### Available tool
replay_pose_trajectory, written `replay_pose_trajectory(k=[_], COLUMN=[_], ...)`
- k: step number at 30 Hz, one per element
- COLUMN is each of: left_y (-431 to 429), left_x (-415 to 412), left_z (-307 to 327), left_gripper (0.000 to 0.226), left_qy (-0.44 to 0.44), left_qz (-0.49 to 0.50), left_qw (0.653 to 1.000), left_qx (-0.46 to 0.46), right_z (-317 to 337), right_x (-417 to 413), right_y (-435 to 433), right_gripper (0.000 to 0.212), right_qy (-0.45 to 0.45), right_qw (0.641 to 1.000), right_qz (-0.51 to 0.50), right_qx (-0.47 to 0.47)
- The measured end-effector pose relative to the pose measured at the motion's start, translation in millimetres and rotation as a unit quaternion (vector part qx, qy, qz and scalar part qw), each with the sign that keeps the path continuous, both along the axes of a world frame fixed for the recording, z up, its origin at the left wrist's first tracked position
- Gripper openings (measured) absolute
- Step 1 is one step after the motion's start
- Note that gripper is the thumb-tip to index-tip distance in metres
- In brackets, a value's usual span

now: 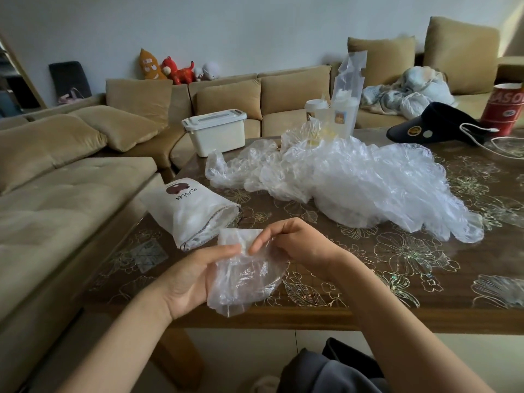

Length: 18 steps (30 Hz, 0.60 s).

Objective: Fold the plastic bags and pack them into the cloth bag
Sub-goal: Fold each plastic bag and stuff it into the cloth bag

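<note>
A partly folded clear plastic bag [243,276] hangs over the table's near edge between my hands. My left hand [195,279] grips its left side, thumb on top. My right hand [295,242] pinches its upper part from the right. Just beyond, the white cloth bag [187,208] printed POPULAR lies on its side, its drawstring mouth facing my hands. A large heap of crumpled clear plastic bags [354,182] covers the middle of the table.
The brown flower-patterned table [411,265] also carries a white lidded box [217,134], lidded cups [316,109], a dark visor cap [436,126], a white cable and a red tin [503,109]. A beige sofa [56,194] runs along the left and back.
</note>
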<state>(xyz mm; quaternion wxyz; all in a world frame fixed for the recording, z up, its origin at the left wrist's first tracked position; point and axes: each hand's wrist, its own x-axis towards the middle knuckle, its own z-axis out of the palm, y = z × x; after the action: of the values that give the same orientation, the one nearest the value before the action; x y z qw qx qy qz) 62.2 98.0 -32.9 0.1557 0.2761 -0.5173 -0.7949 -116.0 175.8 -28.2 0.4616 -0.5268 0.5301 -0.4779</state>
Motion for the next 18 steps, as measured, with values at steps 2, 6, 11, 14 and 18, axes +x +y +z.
replay_pose_trajectory(k=[2,6,11,14,18], left_y=[-3,-13,-14,-17,-10], left_x=[0,3,7,10,9], left_z=[-2,-1,15,15,14], left_gripper=[0.062,0.060,0.028,0.061,0.069], left_qy=[-0.066,-0.067,0.003,0.056,0.058], left_qz=[0.042,0.136,0.163,0.153,0.124], left_qw=[0.997,0.988,0.978,0.970,0.971], left_qx=[-0.025,0.015,0.128,0.178,0.195], right_z=[-1,0,-11,-10,-5], right_x=[1,-2,14,29,29], right_y=[0,0,-3,-5,-6], right_gripper=[0.047,0.049,0.093,0.099,0.081], right_qy=[0.000,-0.086,0.157,0.119,0.126], right_qw=[1.000,0.994,0.985,0.987,0.985], right_qz=[-0.002,-0.061,-0.035,-0.024,0.015], right_qx=[0.002,-0.011,-0.061,-0.105,-0.117])
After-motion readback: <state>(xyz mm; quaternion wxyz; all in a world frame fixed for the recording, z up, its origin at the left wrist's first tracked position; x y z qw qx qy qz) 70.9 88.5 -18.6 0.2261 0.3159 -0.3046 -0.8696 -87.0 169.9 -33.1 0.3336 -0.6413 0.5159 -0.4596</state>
